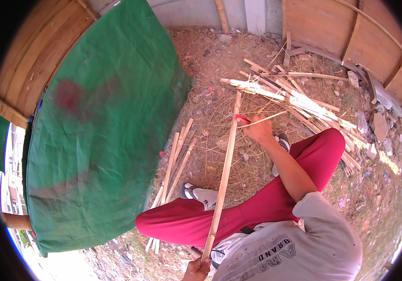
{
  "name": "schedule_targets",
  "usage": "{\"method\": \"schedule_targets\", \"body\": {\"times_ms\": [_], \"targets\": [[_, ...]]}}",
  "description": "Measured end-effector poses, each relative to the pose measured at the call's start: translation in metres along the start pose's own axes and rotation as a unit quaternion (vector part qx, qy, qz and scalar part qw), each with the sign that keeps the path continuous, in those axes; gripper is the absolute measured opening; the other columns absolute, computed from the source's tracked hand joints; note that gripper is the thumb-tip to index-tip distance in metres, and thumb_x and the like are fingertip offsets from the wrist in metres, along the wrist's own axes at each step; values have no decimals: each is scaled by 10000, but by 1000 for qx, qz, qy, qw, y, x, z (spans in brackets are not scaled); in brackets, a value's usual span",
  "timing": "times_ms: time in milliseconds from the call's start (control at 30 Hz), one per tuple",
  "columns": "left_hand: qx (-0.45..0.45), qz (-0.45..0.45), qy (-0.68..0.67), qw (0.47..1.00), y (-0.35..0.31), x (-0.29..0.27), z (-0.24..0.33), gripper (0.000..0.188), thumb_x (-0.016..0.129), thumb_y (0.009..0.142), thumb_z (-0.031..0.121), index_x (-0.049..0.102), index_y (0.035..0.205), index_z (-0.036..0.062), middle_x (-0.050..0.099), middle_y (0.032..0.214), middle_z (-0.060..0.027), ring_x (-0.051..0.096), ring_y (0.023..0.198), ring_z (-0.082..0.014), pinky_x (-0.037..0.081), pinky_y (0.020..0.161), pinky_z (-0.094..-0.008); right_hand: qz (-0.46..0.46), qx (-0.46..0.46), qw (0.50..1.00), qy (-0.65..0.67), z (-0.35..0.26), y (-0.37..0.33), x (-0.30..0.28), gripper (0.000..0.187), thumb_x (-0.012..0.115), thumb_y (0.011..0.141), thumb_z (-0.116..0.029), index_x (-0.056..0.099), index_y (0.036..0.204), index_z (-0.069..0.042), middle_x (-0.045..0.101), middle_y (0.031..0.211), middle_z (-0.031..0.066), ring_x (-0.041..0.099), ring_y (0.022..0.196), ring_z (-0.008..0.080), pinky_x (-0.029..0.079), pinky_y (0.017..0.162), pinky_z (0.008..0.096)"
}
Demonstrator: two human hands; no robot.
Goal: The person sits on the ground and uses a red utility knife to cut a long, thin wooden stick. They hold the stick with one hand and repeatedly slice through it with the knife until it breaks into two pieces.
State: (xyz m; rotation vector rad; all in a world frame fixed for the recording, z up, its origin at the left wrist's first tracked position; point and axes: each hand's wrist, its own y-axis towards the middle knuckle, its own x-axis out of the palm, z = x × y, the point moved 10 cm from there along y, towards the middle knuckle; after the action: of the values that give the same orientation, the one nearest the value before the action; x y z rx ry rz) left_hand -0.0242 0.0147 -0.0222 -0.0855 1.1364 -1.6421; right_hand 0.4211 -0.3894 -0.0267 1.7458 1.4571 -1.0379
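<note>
Bamboo strip, a single long piece, runs in my head view from the lower edge, across the red trousers, to the near side of a big pile of sticks. I have the left hand low, close to the body, fingers wrapped around its near end. The right arm reaches forward, elbow bent; the right hand is closed on one red tool, set against the strip toward its far end. I can't make out the tool's blade. One thin sliver extends rightward past the right hand. I count two shoes, one green sheet and, beside that sheet, at least three sticks in a small bunch; the big pile overlaps too much for me to count.
</note>
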Motion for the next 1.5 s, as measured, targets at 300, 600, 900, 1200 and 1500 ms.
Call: {"method": "schedule_targets", "body": {"times_ms": [300, 600, 900, 1200, 1500], "targets": [[60, 6, 59, 996, -40, -20, -35, 311, 572, 1006, 306, 648, 1023, 5, 563, 637, -92, 585, 629, -266, 463, 597, -419, 64, 184, 980, -31, 80, 30, -1, 540, 586, 941, -577, 772, 1046, -81, 730, 864, 226, 716, 905, 400, 565, 808, 522], [-6, 20, 65, 998, -37, -39, -19, 83, 594, 999, 146, 629, 1034, 80, 495, 718, 78, 480, 582, -45, 400, 486, -238, -189, 68, 975, -93, 89, 20, 69, 287, 636, 845, -239, 757, 960, -6, 717, 1111, 238, 709, 1022, 380, 550, 832, 485], [-4, -110, -357, 928, 27, -10, 58, 170, 709, 962, 158, 586, 941, 44, 518, 602, 23, 454, 438, -60, 364, 369, -242, -164, 30, 981, -100, 75, -10, 80, 366, 601, 934, -366, 766, 984, -43, 698, 817, 222, 707, 807, 331, 533, 696, 450], [67, -21, -316, 946, 113, -14, 134, 336, 826, 847, 77, 490, 857, 84, 520, 574, 15, 479, 418, -60, 385, 347, -244, -116, -261, 931, 229, -107, -114, 23, 466, 581, 983, -490, 766, 1080, -74, 679, 689, 181, 668, 601, 342, 528, 573, 430], [144, 112, -149, 972, 167, -26, 166, 284, 799, 832, 122, 534, 763, 46, 537, 588, -30, 511, 523, -124, 442, 509, -315, -105, -322, 923, 184, -133, -142, 31, 452, 618, 955, -482, 774, 1028, -64, 676, 642, 137, 674, 571, 321, 532, 528, 437]]}}
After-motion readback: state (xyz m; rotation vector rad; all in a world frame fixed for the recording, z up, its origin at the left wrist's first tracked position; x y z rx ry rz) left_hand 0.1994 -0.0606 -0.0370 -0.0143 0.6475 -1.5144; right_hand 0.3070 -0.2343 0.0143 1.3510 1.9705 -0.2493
